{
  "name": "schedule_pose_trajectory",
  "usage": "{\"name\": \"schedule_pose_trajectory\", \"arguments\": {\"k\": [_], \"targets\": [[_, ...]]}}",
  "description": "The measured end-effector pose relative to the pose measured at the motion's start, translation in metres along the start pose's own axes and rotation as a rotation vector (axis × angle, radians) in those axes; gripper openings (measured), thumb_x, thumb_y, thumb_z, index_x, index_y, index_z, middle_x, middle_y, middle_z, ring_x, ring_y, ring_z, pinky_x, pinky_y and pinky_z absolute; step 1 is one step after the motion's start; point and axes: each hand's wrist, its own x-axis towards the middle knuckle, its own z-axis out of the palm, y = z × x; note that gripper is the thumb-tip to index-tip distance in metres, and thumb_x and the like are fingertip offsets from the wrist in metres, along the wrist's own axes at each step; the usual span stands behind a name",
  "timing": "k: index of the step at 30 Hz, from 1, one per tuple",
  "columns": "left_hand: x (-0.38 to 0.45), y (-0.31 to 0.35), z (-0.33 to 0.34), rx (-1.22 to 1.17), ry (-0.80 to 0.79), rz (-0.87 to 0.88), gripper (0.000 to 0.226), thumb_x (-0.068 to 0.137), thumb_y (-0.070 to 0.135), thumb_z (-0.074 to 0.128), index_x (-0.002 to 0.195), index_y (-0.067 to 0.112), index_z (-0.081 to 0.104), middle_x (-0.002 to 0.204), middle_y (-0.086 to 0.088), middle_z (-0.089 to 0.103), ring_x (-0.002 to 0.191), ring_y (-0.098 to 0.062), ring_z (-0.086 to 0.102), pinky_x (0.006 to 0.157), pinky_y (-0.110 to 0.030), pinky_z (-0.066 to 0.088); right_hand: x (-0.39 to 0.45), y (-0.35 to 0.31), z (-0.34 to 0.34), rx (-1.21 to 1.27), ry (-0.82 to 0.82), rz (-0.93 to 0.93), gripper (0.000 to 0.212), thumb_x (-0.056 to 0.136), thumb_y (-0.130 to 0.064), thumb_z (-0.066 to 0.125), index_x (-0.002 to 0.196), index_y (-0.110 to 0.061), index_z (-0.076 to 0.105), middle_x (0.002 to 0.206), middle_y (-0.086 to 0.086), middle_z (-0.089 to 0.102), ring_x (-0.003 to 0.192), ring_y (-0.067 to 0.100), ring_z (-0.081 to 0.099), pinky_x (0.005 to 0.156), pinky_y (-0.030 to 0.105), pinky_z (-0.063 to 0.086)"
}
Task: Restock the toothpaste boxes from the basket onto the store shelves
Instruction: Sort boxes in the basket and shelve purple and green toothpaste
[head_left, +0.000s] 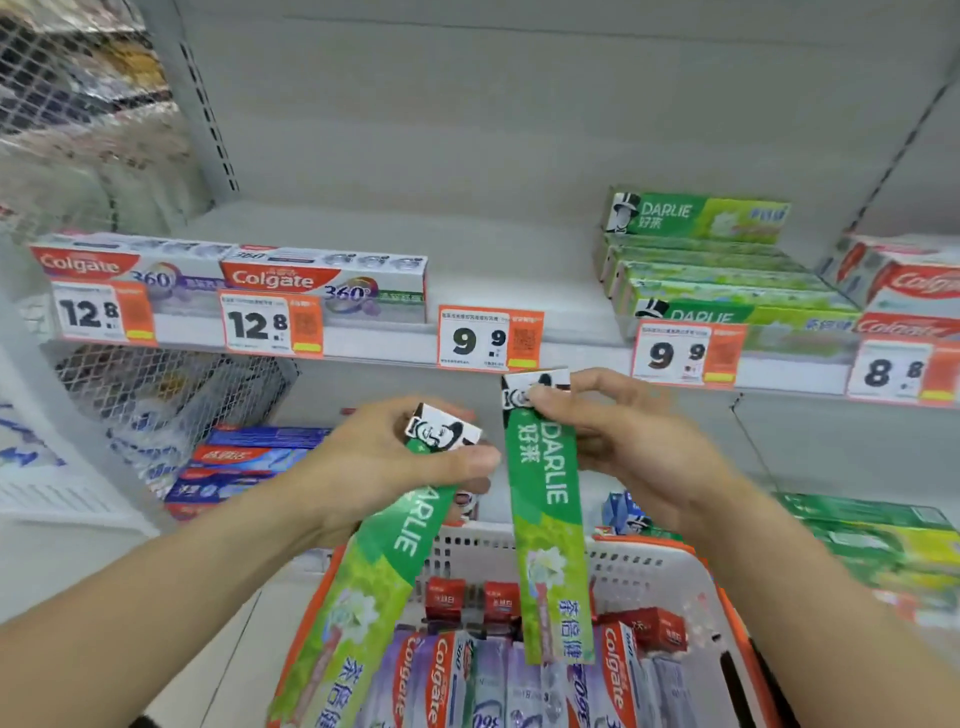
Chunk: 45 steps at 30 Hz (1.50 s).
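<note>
Head view, nearest first: a plastic basket (670, 558) with a pale perforated wall and orange rim sits low in the frame, packed with long glossy cardboard toothpaste boxes. Red-and-white boxes (441, 680) lie lengthwise in it, and small red boxes (445, 597) stand on end toward the far wall.

Above the basket, both hands are raised and a little apart, each clamped on its own long green box. The left hand (384, 457) curls fingers and thumb round the black-and-white printed end of one green box (363, 597), which slants down to the left over the basket rim. The right hand (623, 441) pinches the top of a second green box (545, 519), which hangs nearly upright with its lower end over the basket's contents.

Behind the hands runs a flat grey metal shelf (519, 270) with square paper price tags (488, 338) clipped along its front edge. On it, to the left, two red-and-white boxes (322, 280) lie lengthwise along the edge; to the right, a stack of matching green boxes (727, 280) rests in layers, well apart from the held pair. Wire mesh (171, 379) closes the left end, and the lower shelf holds blue boxes (249, 467), blurred.
</note>
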Motion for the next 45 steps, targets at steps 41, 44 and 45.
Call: {"name": "schedule_pose_trajectory", "arguments": {"k": [41,44,45], "targets": [[0.054,0.010,0.013,-0.422,0.329,0.127,0.056,0.069,0.034,0.081,0.110,-0.001,0.067,0.090,-0.012,0.075,0.073,-0.026,0.074,0.064,-0.038,0.062,0.006,0.013,-0.002,-0.758,-0.067,-0.330,0.038,0.087,-0.047,0.067,0.118,-0.026,0.059,0.105,-0.012,0.066,0.090,0.002,0.065,0.083,0.023,0.053],[0.053,0.011,0.019,-0.443,0.304,0.212,0.071,0.068,0.035,0.078,0.121,-0.009,0.060,0.092,-0.014,0.075,0.073,-0.025,0.074,0.066,-0.035,0.061,0.001,0.042,0.002,-0.651,-0.358,-0.017,0.070,0.077,-0.048,0.080,0.136,-0.033,0.045,0.116,-0.007,0.065,0.101,0.009,0.067,0.091,0.036,0.057],[0.053,0.012,0.020,-0.450,0.298,0.227,0.073,0.070,0.035,0.077,0.124,-0.010,0.056,0.093,-0.015,0.073,0.075,-0.026,0.074,0.067,-0.036,0.062,-0.001,0.045,0.002,-0.636,-0.372,-0.010,0.073,0.077,-0.040,0.084,0.137,-0.033,0.044,0.113,-0.005,0.067,0.098,0.013,0.069,0.089,0.039,0.057]]}}
